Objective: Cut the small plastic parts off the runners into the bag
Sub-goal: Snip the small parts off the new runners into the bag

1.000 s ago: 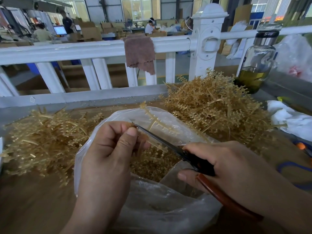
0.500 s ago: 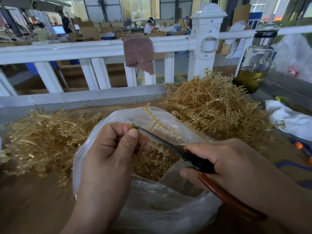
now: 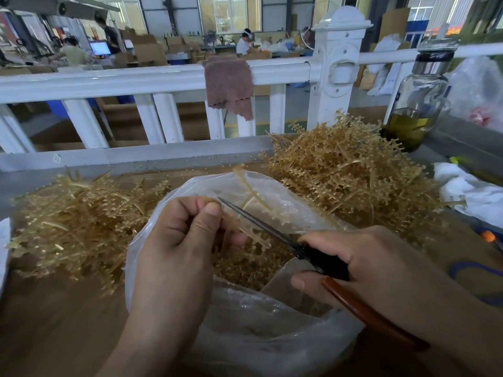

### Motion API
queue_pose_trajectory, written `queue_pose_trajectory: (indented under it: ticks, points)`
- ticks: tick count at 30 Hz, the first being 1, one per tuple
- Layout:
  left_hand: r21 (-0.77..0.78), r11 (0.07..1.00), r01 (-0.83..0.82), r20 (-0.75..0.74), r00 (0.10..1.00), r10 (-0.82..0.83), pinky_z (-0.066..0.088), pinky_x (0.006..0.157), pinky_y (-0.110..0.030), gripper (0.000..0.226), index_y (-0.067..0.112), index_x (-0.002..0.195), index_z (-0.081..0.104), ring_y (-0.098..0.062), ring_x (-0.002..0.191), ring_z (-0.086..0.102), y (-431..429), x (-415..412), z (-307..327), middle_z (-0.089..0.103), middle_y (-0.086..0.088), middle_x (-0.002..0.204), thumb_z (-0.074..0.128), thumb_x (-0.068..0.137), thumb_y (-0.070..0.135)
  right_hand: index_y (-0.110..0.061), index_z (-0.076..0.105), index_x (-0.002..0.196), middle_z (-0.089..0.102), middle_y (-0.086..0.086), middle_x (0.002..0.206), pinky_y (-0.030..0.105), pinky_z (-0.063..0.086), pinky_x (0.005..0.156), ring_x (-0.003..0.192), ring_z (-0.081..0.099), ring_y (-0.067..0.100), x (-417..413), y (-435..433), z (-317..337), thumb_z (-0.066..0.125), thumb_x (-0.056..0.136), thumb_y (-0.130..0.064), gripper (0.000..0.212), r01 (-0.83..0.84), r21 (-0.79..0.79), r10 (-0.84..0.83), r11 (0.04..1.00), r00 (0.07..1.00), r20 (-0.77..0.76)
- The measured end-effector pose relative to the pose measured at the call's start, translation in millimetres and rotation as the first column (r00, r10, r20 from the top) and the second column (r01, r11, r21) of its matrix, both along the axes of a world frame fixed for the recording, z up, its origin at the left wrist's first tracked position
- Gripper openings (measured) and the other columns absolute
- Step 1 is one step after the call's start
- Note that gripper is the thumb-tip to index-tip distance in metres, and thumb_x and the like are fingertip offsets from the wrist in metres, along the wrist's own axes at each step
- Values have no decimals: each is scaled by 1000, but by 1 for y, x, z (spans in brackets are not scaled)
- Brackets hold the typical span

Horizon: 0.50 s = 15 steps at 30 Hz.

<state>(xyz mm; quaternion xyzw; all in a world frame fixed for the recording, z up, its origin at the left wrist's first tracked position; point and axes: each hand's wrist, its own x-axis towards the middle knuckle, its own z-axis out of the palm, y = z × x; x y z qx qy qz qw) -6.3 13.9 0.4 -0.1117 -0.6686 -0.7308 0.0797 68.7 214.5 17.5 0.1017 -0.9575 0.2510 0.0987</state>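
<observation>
A: A factory hall beyond the white railing, and a brown bench top in front. What matters here?

B: Start at the fingers. The left hand pinches a tan runner between the thumb and curled fingertips, right over the mouth of the clear plastic bag. The right hand is wrapped round the scissors, fingers curled over the black grip, and one red handle pokes out toward the wrist.

A: Are the blades apart?

B: They read as one thin dark line lying across the runner, with the tip close to the left thumb. I can't tell the gap. I'd judge it mid-snip.

A: So how is it done well?

B: Cut over the opening, so each piece drops onto the loose cut parts already inside. Cut close to the stem and hold the tip clear of that thumb. Feed the runner by rolling it in the pinch rather than shifting the scissors.

A: And the bag?

B: It sits at the middle of the bench top's near edge. Its walls are soft and the rim could fold inward, so don't lean a wrist on it.

A: Supply?

B: A dense heap of runners lies at the far right corner, near a glass bottle. A thinner heap lies along the far left edge and looks barer, so it's probably stripped. Don't let the two mix.
</observation>
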Motion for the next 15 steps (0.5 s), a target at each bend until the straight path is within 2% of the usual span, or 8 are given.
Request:
queue_pose_trajectory:
  ticks: [4,8,11,15]
  points:
    - [85,996,30,87,996,-37,56,56,-24,25,20,79,67,-24,69,74,-3,-4,-1,74,-12,77,57,101,23,-32,63,95,59,-9,69,14,36,48,55,54,2,-2,5,-1,53,82,-78,49,-11,-119,8,993,1000,-24]
    - [79,993,84,104,990,-92,55,56,-27,32,29,72,71,-24,70,74,-4,-3,-1,74,-11,77,58,101,27,-47,62,109,70,-9,83,23,55,61,64,67,4,0,0,-4,54,74,-85,52,-12,-353,18,936,1000,15]
    - [116,983,141,137,978,-156,53,52,-25,27,25,73,72,-24,67,73,-3,-1,0,73,-16,78,62,98,27,-45,61,114,72,-8,84,19,53,65,72,72,10,0,-9,-8,64,81,-68,41,-55,-547,60,835,998,-9]
    - [119,970,212,147,962,-229,56,53,-32,16,22,74,73,-29,68,75,0,4,0,74,-19,79,73,86,32,-37,67,113,72,-1,87,19,54,59,65,73,21,0,-19,-13,78,83,-35,32,-57,-710,28,702,998,-52]
